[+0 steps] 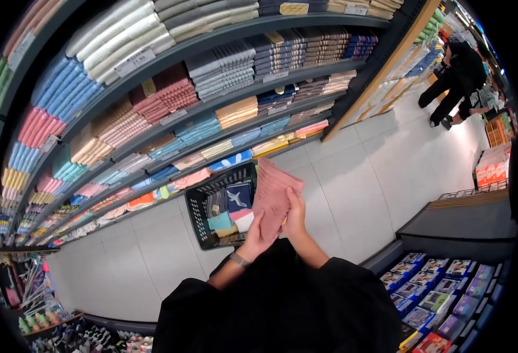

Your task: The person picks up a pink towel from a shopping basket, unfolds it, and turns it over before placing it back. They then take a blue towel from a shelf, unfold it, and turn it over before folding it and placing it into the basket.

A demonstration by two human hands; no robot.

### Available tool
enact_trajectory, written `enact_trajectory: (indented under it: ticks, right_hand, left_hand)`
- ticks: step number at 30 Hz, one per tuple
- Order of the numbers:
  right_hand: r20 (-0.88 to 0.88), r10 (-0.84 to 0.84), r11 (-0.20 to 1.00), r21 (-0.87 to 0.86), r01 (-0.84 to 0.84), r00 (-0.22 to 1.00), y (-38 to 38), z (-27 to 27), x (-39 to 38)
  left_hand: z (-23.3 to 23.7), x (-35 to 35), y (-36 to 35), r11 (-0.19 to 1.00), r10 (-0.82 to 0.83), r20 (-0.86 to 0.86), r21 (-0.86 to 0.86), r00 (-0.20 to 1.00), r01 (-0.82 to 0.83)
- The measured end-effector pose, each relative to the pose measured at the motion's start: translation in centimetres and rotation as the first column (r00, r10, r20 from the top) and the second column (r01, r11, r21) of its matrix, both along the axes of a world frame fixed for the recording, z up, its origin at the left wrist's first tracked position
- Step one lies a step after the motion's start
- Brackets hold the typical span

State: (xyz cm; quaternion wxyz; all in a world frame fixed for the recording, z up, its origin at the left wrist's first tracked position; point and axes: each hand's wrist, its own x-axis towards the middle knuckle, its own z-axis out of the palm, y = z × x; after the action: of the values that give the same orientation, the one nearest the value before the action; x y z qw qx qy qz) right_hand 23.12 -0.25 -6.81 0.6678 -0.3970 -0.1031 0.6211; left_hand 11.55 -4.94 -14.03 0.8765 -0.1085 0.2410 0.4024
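A folded pink towel (pixel 275 191) with a ribbed surface is held in front of me, between both hands. My left hand (pixel 260 233), with a grey band at its wrist, grips the towel's lower left part. On its right edge my right hand (pixel 295 215) is closed, thumb over the fabric. Just left of the towel is a dark basket (pixel 197 220) with perforated sides. It contains a navy cloth (pixel 239 197) with a white figure, grey folded cloths (pixel 216 203) and a teal cloth (pixel 219 222). The towel overlaps the basket's right side from this view.
Shelves (pixel 212 101) stacked with folded towels curve along the left and top. Boxed goods (pixel 435 294) fill a display at the lower right. A person in black (pixel 462 70) stands in the far aisle near another person (pixel 487 99). Grey floor tiles (pixel 353 194) lie ahead.
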Motion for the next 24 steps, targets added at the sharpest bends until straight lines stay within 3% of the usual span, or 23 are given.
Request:
enact_trajectory:
  ticks: [5,8,10,11,14,15,17,18,19,21,22,24]
  right_hand:
    - [0.138,0.059,0.997,-0.057,-0.052,0.989,-0.9,-3.9,1.6]
    - [0.217,0.077,0.989,-0.140,-0.047,0.973,-1.5,-7.2,2.2]
    - [0.318,0.193,0.974,-0.174,-0.143,0.928,-2.6,-8.9,2.2]
    - [0.312,0.195,0.974,-0.177,-0.145,0.930,-3.2,-9.6,2.1]
    - [0.307,0.424,0.895,-0.288,-0.341,0.852,-5.3,-11.5,1.3]
    - [0.303,0.417,0.898,-0.286,-0.335,0.857,-5.8,-12.1,1.0]
    - [0.267,0.537,0.839,-0.264,-0.475,0.800,-6.6,-12.6,0.4]
    - [0.126,0.495,0.859,-0.218,-0.463,0.860,-6.2,-10.4,-0.2]
    - [0.124,0.492,0.861,-0.217,-0.460,0.862,-6.0,-9.9,-0.2]
    - [-0.161,0.554,0.777,-0.252,-0.576,0.817,-5.6,-9.4,-0.6]
    - [-0.162,0.556,0.777,-0.249,-0.579,0.815,-5.5,-9.8,-0.9]
    - [-0.375,0.543,0.708,-0.276,-0.650,0.751,-5.2,-10.9,-1.3]
  left_hand:
    - [-1.3,1.1,-0.7,0.993,0.070,-0.211,-0.077,0.975,-0.088]
    - [-2.1,0.3,-1.0,0.966,0.250,-0.466,0.064,0.849,-0.249]
    - [-3.9,-1.0,-1.5,0.954,0.280,-0.547,0.066,0.789,-0.293]
    - [-4.8,-1.7,-1.9,0.941,0.304,-0.616,0.078,0.727,-0.328]
    - [-4.8,-3.9,-2.9,0.930,0.324,-0.680,0.099,0.658,-0.355]
    - [-4.7,-4.7,-3.2,0.920,0.336,-0.714,0.109,0.614,-0.376]
    - [-3.2,-6.0,-4.0,0.925,0.341,-0.728,0.148,0.594,-0.350]
    - [-2.4,-6.5,-4.2,0.921,0.357,-0.762,0.189,0.541,-0.341]
    - [-2.1,-7.2,-4.6,0.915,0.375,-0.791,0.230,0.483,-0.333]
    - [-1.5,-8.4,-5.2,0.910,0.395,-0.782,0.259,0.483,-0.325]
    - [-1.2,-8.9,-5.4,0.905,0.403,-0.799,0.277,0.446,-0.322]
    - [-0.9,-9.8,-5.7,0.900,0.413,-0.813,0.297,0.410,-0.318]
